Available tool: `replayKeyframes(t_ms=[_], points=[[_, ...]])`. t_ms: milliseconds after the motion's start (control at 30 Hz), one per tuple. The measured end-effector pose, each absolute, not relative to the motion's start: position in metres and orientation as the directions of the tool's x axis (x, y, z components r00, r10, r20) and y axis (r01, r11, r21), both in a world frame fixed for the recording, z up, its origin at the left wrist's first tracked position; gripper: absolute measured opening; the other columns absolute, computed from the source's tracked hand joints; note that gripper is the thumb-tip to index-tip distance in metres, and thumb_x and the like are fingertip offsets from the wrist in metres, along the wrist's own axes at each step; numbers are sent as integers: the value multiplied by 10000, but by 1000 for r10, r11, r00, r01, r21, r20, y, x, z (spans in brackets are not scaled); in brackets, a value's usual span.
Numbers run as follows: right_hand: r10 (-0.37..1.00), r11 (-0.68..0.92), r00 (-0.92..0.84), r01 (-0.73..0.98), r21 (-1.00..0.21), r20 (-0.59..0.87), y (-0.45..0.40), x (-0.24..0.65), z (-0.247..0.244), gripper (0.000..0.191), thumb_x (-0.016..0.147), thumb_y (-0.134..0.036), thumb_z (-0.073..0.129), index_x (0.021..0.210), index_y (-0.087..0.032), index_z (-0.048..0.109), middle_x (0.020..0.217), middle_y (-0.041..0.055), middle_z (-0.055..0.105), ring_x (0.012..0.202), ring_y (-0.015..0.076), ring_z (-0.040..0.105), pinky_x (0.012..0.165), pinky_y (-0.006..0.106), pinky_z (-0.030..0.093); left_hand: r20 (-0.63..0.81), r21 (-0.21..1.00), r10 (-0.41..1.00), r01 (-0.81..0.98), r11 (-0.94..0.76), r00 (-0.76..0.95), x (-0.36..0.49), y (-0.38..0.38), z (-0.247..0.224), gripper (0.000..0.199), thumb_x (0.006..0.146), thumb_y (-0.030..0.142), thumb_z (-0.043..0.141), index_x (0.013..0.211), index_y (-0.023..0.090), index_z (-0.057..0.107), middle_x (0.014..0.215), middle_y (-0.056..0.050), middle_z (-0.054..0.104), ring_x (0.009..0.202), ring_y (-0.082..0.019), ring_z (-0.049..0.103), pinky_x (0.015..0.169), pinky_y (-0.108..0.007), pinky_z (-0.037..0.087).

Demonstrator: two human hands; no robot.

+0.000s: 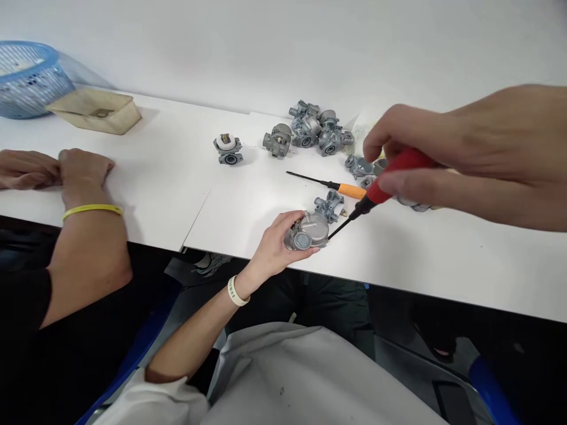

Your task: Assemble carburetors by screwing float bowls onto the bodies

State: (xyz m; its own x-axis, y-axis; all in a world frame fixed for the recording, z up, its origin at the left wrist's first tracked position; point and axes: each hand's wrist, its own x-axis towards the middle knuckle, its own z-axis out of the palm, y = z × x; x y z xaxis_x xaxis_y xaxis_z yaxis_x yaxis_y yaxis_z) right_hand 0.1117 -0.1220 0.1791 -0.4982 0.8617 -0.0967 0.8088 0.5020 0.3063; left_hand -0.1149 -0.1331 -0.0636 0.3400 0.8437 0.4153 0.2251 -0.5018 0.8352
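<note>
Near the table's front edge my left hand [278,245] grips a grey metal carburetor [315,229], its fingers behind and its thumb in front. My right hand [465,156] is closed around the red handle of a screwdriver [371,198]. The black shaft slants down to the left, and its tip touches the lower right edge of the carburetor body. Just behind the held part lies another small carburetor [330,206] with a white piece on it. A second screwdriver [349,190] with an orange handle rests on the table beyond, partly behind the red one.
Several carburetors [305,127] are grouped toward the wall, with one [277,140] beside them and another [228,147] farther left. More metal parts [361,167] lie partly behind my right hand. A beige tray [95,112], a blue basket [33,82] and another person's hands [57,168] are at left.
</note>
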Motion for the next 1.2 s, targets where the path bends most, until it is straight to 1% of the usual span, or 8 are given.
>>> replayKeyframes(t_ms=[100, 233, 400, 600, 767, 967, 1100, 1200], points=[[831, 556, -551, 809, 191, -83, -131, 110, 180, 828, 854, -899, 42, 1038, -341, 625, 537, -34, 472, 428, 106, 352, 514, 331, 282, 423, 836, 835, 205, -510, 353, -115, -133, -62, 654, 759, 398, 851, 1304, 181, 562, 1298, -153, 629, 1191, -260, 636, 1039, -418, 522], [804, 431, -577, 733, 526, 145, -131, 105, 174, 818, 913, -813, 11, 565, -217, 450, 422, 38, 258, 469, 132, 171, 533, 345, 190, 421, 826, 839, 235, -512, 346, -115, -134, -61, 658, 753, 390, 857, 1302, 170, 568, 1299, -158, 628, 1197, -260, 630, 1049, -424, 514], [765, 546, -644, 653, 525, 5, -125, 102, 172, 889, 921, -715, -156, 728, -240, 570, 520, 28, 428, 463, 118, 207, 542, 348, 198, 425, 828, 837, 225, -513, 345, -114, -134, -61, 656, 746, 404, 859, 1294, 182, 575, 1297, -152, 633, 1197, -271, 636, 1043, -436, 524], [740, 673, -660, 729, 129, -129, -125, 107, 181, 751, 920, -819, 39, 1059, -317, 581, 599, -32, 529, 413, 106, 375, 476, 339, 295, 408, 834, 847, 240, -498, 341, -115, -134, -62, 658, 749, 398, 858, 1301, 185, 570, 1294, -149, 636, 1181, -264, 644, 1041, -434, 524], [886, 427, -455, 717, 551, -95, -121, 101, 182, 763, 943, -777, 94, 688, -241, 573, 445, 23, 357, 408, 131, 283, 518, 361, 255, 419, 821, 838, 247, -514, 351, -115, -134, -62, 653, 760, 394, 852, 1310, 194, 562, 1311, -148, 625, 1197, -262, 631, 1037, -422, 520], [826, 564, -537, 789, 244, -171, -131, 107, 179, 665, 927, -772, 128, 981, -317, 609, 574, -9, 497, 437, 125, 368, 510, 327, 263, 412, 823, 839, 250, -511, 356, -115, -134, -62, 665, 753, 401, 856, 1308, 182, 563, 1298, -149, 634, 1183, -263, 642, 1036, -419, 522], [896, 401, -442, 758, 514, -47, -131, 98, 178, 590, 976, -655, 226, 682, -234, 516, 426, 1, 265, 416, 120, 263, 559, 333, 219, 403, 822, 842, 263, -505, 359, -115, -133, -62, 660, 760, 402, 850, 1315, 190, 561, 1316, -147, 625, 1212, -269, 627, 1051, -427, 514], [913, 395, -398, 815, 424, -85, -130, 98, 182, 461, 959, -636, 293, 884, -266, 559, 462, -14, 363, 398, 135, 312, 521, 330, 247, 396, 831, 851, 261, -492, 344, -116, -133, -64, 665, 753, 420, 852, 1305, 186, 564, 1306, -147, 631, 1189, -268, 638, 1038, -431, 521]])
